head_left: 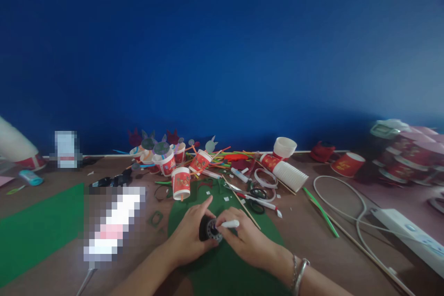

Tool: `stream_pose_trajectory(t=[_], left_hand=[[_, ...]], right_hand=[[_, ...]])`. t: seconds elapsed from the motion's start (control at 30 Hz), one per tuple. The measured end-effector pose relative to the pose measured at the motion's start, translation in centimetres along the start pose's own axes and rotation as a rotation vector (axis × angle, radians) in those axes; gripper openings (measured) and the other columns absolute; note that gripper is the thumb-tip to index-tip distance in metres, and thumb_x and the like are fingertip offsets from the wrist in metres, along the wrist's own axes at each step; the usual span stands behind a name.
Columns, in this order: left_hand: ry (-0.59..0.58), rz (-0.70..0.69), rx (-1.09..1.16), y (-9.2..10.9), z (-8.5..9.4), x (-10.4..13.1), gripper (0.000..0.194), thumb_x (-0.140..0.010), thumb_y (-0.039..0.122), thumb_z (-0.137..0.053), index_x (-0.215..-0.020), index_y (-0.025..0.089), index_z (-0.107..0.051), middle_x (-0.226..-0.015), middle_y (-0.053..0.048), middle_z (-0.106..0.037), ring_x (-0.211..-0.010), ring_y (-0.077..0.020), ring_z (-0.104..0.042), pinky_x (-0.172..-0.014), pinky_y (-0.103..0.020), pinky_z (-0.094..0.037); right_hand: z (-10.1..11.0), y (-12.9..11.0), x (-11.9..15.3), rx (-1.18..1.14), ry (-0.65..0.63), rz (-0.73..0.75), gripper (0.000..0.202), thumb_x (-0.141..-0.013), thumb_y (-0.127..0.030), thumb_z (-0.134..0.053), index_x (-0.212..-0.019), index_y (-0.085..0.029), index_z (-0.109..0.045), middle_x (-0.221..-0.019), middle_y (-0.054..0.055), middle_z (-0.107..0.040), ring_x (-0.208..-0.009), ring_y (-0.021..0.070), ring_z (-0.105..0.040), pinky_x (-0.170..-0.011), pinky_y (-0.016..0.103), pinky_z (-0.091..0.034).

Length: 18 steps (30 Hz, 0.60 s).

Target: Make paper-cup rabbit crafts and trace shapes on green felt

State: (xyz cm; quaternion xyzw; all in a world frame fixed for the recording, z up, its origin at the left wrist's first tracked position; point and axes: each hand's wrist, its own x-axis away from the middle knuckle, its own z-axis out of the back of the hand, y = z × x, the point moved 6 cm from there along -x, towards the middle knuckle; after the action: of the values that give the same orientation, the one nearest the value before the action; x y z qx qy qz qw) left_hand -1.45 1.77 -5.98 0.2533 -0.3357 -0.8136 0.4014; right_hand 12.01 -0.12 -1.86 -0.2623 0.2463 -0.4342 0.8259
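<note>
My left hand (pixel 192 232) is closed around a small black round object (pixel 204 228) with a grey ringed top; its exact kind I cannot make out. In my right hand (pixel 243 239) is a white pen (pixel 230 224), its lower end at the ringed top. Both hands are over a dark green sheet (pixel 256 266) on the brown table. Scissors (pixel 257 200) with black handles lie just beyond my right hand, beside a red-and-white pen (pixel 262 202) and small white paper scraps (pixel 226 199). A bracelet circles my right wrist.
Red-and-white paper cups (pixel 181 182) with straws stand ahead, some topped with animal-head cutouts (pixel 161 146). A stack of cups (pixel 289 175) lies to their right. A power strip (pixel 409 231) and white cable (pixel 362 203) are at right; a green sheet (pixel 41 236) lies left.
</note>
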Motion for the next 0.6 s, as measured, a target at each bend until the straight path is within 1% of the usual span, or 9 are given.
stream_pose_trajectory(t=[0.13, 0.3, 0.4, 0.47, 0.53, 0.6], left_hand=[[-0.005, 0.06, 0.001, -0.3, -0.1, 0.0, 0.093, -0.065, 0.024, -0.072, -0.142, 0.022, -0.019, -0.111, -0.006, -0.058, -0.109, -0.0248, -0.048, -0.1, -0.043, -0.032], [0.019, 0.057, -0.004, -0.5, 0.0, 0.1, 0.095, -0.063, 0.023, -0.073, -0.142, 0.023, -0.02, -0.113, -0.007, -0.058, -0.11, -0.0258, -0.048, -0.099, -0.043, -0.034], [0.016, 0.051, -0.007, -0.5, 0.0, 0.1, 0.095, -0.063, 0.024, -0.072, -0.142, 0.022, -0.021, -0.114, -0.008, -0.058, -0.111, -0.0269, -0.048, -0.1, -0.044, -0.033], [0.017, 0.055, -0.005, -0.6, 0.0, 0.1, 0.096, -0.061, 0.023, -0.073, -0.142, 0.022, -0.021, -0.114, -0.008, -0.057, -0.112, -0.0274, -0.047, -0.101, -0.044, -0.032], [0.014, 0.058, -0.001, -0.6, 0.0, 0.1, 0.096, -0.061, 0.023, -0.073, -0.142, 0.023, -0.022, -0.115, -0.008, -0.057, -0.113, -0.0277, -0.046, -0.102, -0.044, -0.031], [0.008, 0.062, 0.006, -0.6, -0.1, 0.1, 0.095, -0.062, 0.022, -0.073, -0.142, 0.024, -0.022, -0.115, -0.008, -0.057, -0.113, -0.0275, -0.046, -0.102, -0.044, -0.031]], right_hand=[[-0.1, 1.7, -0.4, -0.205, 0.0, -0.104, 0.012, -0.088, -0.024, -0.047, -0.085, -0.02, -0.058, -0.083, 0.001, -0.06, -0.08, 0.0151, -0.054, -0.073, 0.026, -0.041], [-0.5, 2.5, -1.3, -0.396, -0.094, -0.219, 0.017, -0.087, -0.028, -0.046, -0.081, -0.018, -0.058, -0.075, 0.001, -0.062, -0.071, 0.0141, -0.055, -0.066, 0.025, -0.042], [-0.6, 2.6, -2.0, -0.386, -0.113, -0.263, 0.017, -0.085, -0.025, -0.046, -0.074, -0.017, -0.056, -0.069, 0.0, -0.062, -0.066, 0.013, -0.055, -0.061, 0.024, -0.04], [-0.6, 2.5, -2.4, -0.34, -0.105, -0.257, 0.019, -0.083, -0.023, -0.046, -0.067, -0.018, -0.055, -0.062, -0.002, -0.058, -0.06, 0.0116, -0.052, -0.057, 0.023, -0.038], [-0.5, 2.5, -2.7, -0.331, -0.071, -0.25, 0.021, -0.081, -0.022, -0.046, -0.061, -0.018, -0.053, -0.058, -0.003, -0.054, -0.057, 0.0105, -0.049, -0.054, 0.022, -0.035], [-0.4, 3.0, -2.8, -0.401, -0.009, -0.294, 0.019, -0.08, -0.023, -0.047, -0.061, -0.018, -0.052, -0.055, -0.003, -0.052, -0.054, 0.0105, -0.049, -0.051, 0.022, -0.035]])
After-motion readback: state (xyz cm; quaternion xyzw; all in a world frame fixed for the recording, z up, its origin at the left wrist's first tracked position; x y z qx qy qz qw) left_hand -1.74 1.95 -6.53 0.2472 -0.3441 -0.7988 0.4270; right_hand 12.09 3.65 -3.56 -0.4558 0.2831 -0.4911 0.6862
